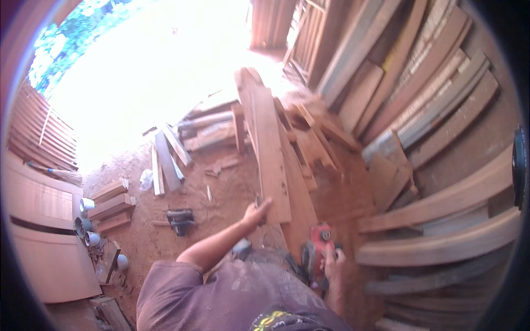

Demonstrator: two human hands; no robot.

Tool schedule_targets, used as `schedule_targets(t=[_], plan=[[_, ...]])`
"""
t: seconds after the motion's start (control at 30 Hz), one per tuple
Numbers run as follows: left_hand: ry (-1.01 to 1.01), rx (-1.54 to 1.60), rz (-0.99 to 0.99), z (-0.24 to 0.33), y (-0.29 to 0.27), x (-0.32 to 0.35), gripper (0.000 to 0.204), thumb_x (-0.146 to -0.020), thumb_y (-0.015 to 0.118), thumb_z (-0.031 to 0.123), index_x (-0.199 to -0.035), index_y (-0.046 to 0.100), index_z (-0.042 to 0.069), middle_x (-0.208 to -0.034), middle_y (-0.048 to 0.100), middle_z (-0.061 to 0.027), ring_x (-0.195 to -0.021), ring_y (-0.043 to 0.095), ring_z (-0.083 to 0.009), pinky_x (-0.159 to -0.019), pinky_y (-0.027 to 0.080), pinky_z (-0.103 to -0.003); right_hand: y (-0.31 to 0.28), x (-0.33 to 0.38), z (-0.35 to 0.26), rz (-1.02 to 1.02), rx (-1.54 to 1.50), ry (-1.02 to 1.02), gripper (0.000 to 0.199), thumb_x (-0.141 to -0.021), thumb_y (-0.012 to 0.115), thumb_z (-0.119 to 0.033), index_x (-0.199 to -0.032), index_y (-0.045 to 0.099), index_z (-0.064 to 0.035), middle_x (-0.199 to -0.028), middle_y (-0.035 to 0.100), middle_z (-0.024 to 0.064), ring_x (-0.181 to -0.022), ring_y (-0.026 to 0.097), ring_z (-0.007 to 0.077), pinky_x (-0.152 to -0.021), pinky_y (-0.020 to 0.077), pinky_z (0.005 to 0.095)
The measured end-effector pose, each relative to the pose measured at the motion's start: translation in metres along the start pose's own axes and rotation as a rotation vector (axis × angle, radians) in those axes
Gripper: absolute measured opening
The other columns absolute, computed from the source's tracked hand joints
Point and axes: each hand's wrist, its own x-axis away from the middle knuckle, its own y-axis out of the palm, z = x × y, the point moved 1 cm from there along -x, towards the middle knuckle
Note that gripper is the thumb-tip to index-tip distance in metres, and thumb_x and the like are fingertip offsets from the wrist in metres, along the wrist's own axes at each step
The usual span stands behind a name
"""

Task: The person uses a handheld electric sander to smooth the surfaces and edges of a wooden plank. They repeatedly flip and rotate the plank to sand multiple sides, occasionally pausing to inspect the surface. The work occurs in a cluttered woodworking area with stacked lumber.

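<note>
My right hand is closed around the rear grip of a red electric planer with a round knob on its front. The planer is beside the near end of a long lower board, close to my body. My left hand is curled at the left edge of a long upper board, near its close end. A small dark thing shows at those fingers, too blurred to name. Both boards run away from me, lying partly one over the other.
On the sandy floor to the left sits a dark power tool. Offcuts and short wood blocks lie beyond and beside it. Stacked planks line the right side. Door panels and cans are at far left.
</note>
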Motion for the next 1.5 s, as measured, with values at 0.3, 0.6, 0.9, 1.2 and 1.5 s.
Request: schedule_targets(t=[0.3, 0.6, 0.9, 1.2, 1.5], plan=[[-0.058, -0.091, 0.058, -0.047, -0.027, 0.041, 0.066, -0.101, 0.068, 0.060, -0.125, 0.072, -0.002, -0.110, 0.076, -0.0106, -0.098, 0.070, -0.0174, -0.086, 0.057, -0.035, 0.006, -0.006, 0.018, 0.022, -0.011, -0.016, 0.049, -0.104, 0.066, -0.045, -0.090, 0.061, 0.0014, -0.068, 0.067, 0.0108, -0.049, 0.062, 0.0155, -0.046, 0.0486, 0.0317], [0.073, -0.094, 0.215, -0.017, -0.002, -0.035, 0.063, -0.099, 0.068, 0.064, -0.112, 0.074, 0.003, -0.093, 0.072, -0.0053, -0.081, 0.068, -0.0158, -0.069, 0.053, -0.034, -0.003, -0.003, -0.037, 0.163, 0.582, -0.217, 0.051, -0.100, 0.067, -0.051, -0.096, 0.070, -0.0004, -0.091, 0.075, 0.0171, -0.090, 0.073, 0.0351, -0.080, 0.0557, 0.0451], [-0.061, -0.009, -0.001, 0.026, -0.004, -0.014, 0.092, -0.088, 0.074, 0.075, -0.130, 0.064, -0.007, -0.116, 0.072, -0.0194, -0.097, 0.074, -0.0330, -0.077, 0.062, -0.048, 0.095, -0.051, -0.070, -0.106, 0.180, -0.520, 0.039, -0.093, 0.081, -0.037, -0.111, 0.072, -0.0033, -0.107, 0.074, 0.0196, -0.100, 0.073, 0.0366, -0.090, 0.0565, 0.0467], [-0.089, -0.063, -0.200, -0.009, -0.026, -0.002, 0.075, -0.093, 0.073, 0.069, -0.127, 0.069, 0.002, -0.120, 0.072, -0.0145, -0.110, 0.072, -0.0276, -0.085, 0.060, -0.041, 0.171, -0.061, -0.049, -0.119, 0.493, -0.562, 0.077, -0.088, 0.084, -0.026, -0.153, 0.049, -0.0040, -0.142, 0.062, 0.0264, -0.132, 0.060, 0.0433, -0.109, 0.0501, 0.0498], [0.039, -0.239, -0.183, 0.057, -0.002, -0.021, 0.079, -0.089, 0.072, 0.075, -0.120, 0.071, 0.002, -0.093, 0.070, -0.0121, -0.074, 0.070, -0.0206, -0.056, 0.055, -0.033, 0.174, -0.116, -0.086, -0.099, 0.470, -0.584, 0.062, -0.089, 0.081, -0.016, -0.145, 0.059, -0.0054, -0.132, 0.069, 0.0275, -0.122, 0.067, 0.0457, -0.102, 0.0544, 0.0491]])
